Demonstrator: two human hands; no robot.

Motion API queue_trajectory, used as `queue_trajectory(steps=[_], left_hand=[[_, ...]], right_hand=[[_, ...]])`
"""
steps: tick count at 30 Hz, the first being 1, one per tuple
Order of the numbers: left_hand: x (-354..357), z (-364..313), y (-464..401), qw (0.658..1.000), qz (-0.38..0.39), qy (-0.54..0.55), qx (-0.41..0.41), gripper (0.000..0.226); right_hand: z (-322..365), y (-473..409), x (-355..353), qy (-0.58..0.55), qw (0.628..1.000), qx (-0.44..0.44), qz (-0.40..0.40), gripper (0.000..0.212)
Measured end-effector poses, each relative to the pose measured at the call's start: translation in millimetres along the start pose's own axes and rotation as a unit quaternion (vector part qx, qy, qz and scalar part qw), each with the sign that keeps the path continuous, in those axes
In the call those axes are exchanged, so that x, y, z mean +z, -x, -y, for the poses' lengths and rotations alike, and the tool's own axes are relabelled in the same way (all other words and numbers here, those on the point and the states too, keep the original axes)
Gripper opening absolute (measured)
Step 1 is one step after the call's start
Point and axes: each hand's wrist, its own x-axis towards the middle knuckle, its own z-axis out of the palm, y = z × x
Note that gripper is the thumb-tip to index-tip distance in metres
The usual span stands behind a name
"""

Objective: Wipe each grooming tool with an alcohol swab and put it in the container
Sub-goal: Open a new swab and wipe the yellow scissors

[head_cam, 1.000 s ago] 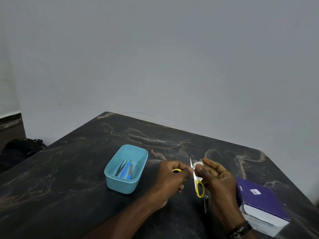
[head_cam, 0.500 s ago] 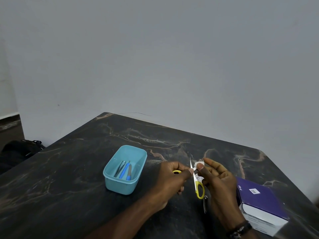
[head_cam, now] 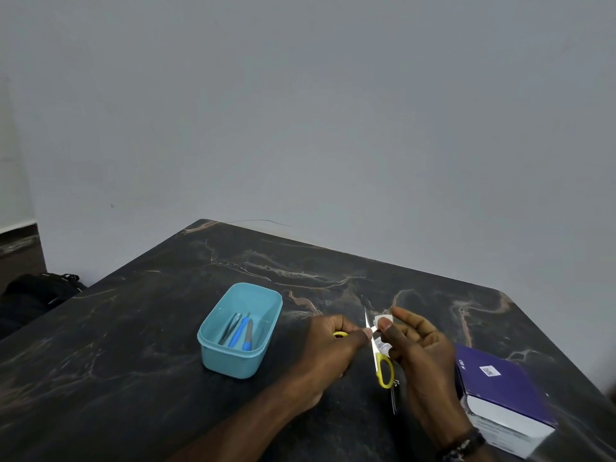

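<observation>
Left hand [head_cam: 333,341]: lower centre of the frame, fingers curled round one yellow handle loop of the scissors [head_cam: 380,355], blades pointing up.
Right hand [head_cam: 420,345]: just right of the blades, pinching a small white alcohol swab [head_cam: 383,320] against the blade.
Container [head_cam: 240,331]: light blue tub on the table [head_cam: 133,345], left of the hands, already holding several slim tools [head_cam: 238,331].
Progress: likely late; scissors under wiping, not yet stowed.
Unclear: which tools lie in the tub; a thin dark item [head_cam: 394,400] below the scissors; purple box [head_cam: 503,391] cut off at lower right.
</observation>
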Motion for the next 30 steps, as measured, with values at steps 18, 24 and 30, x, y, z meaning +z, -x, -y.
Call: queue_trajectory(steps=[18, 24, 30], left_hand=[[-1.6, -0.2, 1.2, 1.0, 0.015, 0.008, -0.003, 0.018], [-2.4, -1.2, 0.9, 1.0, 0.017, 0.01, -0.002, 0.017], [-1.0, 0.4, 0.1, 1.0, 0.014, 0.007, -0.002, 0.018]], right_hand=[[-0.5, 1.0, 0.5, 0.006, 1.0, 0.018, 0.025, 0.039], [-0.6, 2.3, 3.1, 0.013, 1.0, 0.001, 0.017, 0.03], [-0.4, 0.6, 0.2, 0.004, 1.0, 0.009, 0.019, 0.029]])
